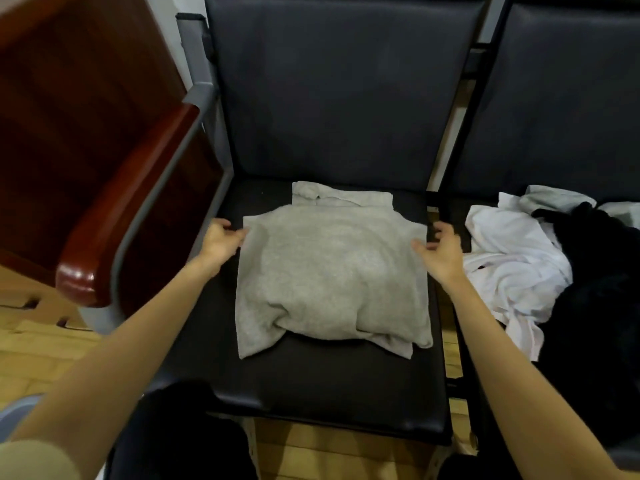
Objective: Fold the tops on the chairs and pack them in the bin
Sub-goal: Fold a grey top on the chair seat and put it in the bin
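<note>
A grey knitted top [329, 271] lies partly folded on the seat of the middle black chair [311, 386], its collar toward the backrest. My left hand [220, 239] pinches the top's upper left corner. My right hand [441, 245] is at the upper right corner with thumb and fingers spread, touching the edge without a clear grip. On the chair to the right lie a crumpled white top [512, 268] and a black garment [599, 271]. No bin is in view.
A red-brown wooden armrest panel [104, 168] with a grey metal frame stands at the left of the chair. Pale green cloth [550, 197] lies behind the white top. Wooden floor [45, 358] shows below, and a dark shape [180, 431] sits near the bottom edge.
</note>
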